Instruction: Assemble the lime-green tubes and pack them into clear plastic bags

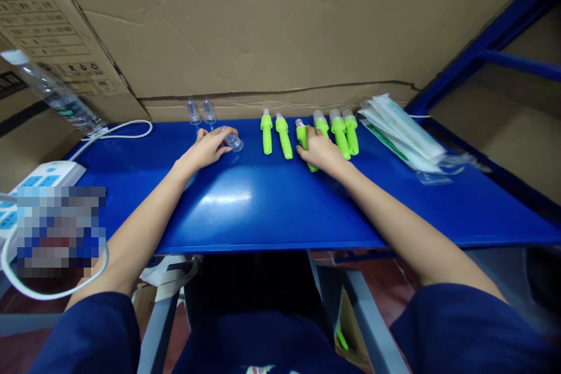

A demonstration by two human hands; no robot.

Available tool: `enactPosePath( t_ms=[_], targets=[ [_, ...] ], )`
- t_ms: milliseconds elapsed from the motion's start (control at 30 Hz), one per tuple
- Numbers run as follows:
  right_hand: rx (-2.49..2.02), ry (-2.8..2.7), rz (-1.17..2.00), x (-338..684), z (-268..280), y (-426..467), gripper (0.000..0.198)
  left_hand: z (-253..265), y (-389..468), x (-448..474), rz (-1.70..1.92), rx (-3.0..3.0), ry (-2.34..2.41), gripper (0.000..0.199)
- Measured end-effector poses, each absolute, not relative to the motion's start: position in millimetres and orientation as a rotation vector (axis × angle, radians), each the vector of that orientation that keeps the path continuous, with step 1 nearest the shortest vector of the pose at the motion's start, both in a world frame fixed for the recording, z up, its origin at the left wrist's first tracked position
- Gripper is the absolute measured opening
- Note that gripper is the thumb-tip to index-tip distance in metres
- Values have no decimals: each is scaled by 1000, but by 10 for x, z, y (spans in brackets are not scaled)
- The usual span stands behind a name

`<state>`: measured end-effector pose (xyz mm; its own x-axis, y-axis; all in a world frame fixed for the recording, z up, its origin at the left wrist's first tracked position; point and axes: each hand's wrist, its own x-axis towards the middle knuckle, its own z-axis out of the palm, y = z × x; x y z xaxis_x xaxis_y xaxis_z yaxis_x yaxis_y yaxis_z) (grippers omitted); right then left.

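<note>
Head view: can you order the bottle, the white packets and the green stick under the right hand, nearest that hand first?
1. Green stick, touching the right hand.
2. White packets, to its right.
3. Bottle, at the far left.

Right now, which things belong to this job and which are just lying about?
Likely job things:
green plastic sticks, right hand on one
clear plastic caps, left hand on one

Likely lying about:
clear plastic bottle
white power strip
flat white packets
</note>
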<state>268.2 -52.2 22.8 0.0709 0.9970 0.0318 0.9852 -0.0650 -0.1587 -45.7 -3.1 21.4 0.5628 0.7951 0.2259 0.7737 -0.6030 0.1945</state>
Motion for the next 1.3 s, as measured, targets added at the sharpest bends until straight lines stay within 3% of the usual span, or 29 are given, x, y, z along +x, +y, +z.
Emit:
enactPosePath(
  t_ms=[467,667,833,1300],
  targets=[
    [-2141,-2061,198,2723,224,-489,75,177,-45,-354,656,2740,1513,30],
    [-2033,-2048,111,2762,193,-456,77,137,13,-334,813,2547,1700,38],
    [-1828,-2161,-31,2668,256,-538,78,50,80,-332,1025,2359,1462,41],
    [-1476,-2506,-98,2441,373,-826,72,99,-115,-161,977,2438,1189,43]
  ],
)
